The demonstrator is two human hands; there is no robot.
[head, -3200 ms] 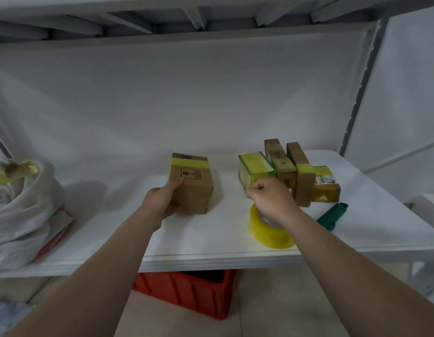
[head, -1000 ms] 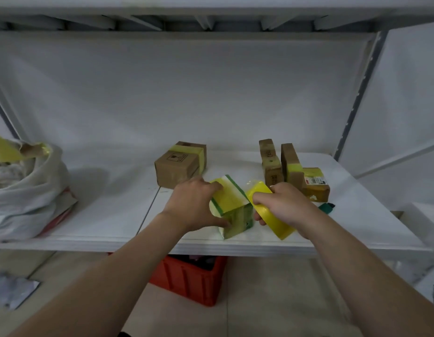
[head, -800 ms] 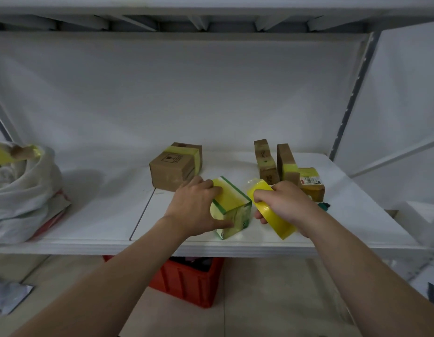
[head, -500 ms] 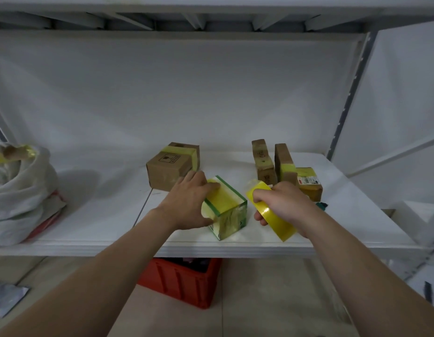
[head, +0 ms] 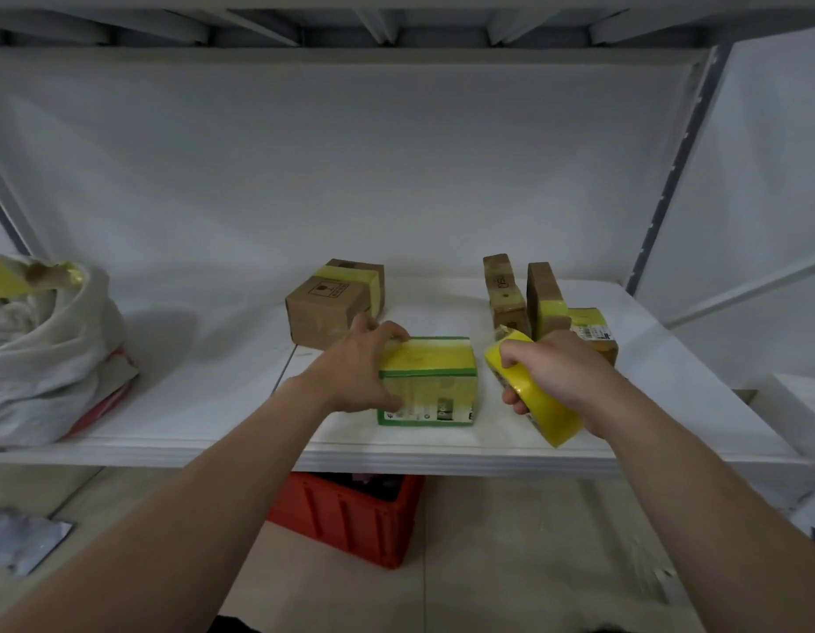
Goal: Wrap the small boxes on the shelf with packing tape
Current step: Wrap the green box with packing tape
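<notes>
Print on green box (head: 435,386) was unreadable; left hand (head: 350,372) gripped it near the shelf (head: 190,450) edge, right hand (head: 561,372) clamped tape roll (head: 540,404).

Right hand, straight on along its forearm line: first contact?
Probably the taped upright brown box just behind the right hand, with the tape roll it grips leading; depth is unclear.

I log two bare arms in the head view. The left hand (head: 350,379) and right hand (head: 558,372) are bare; left forearm (head: 213,495) and right forearm (head: 670,472) run uncovered to the frame edge. A dark strip of clothing (head: 241,625) shows at bottom centre, too small to identify.
</notes>
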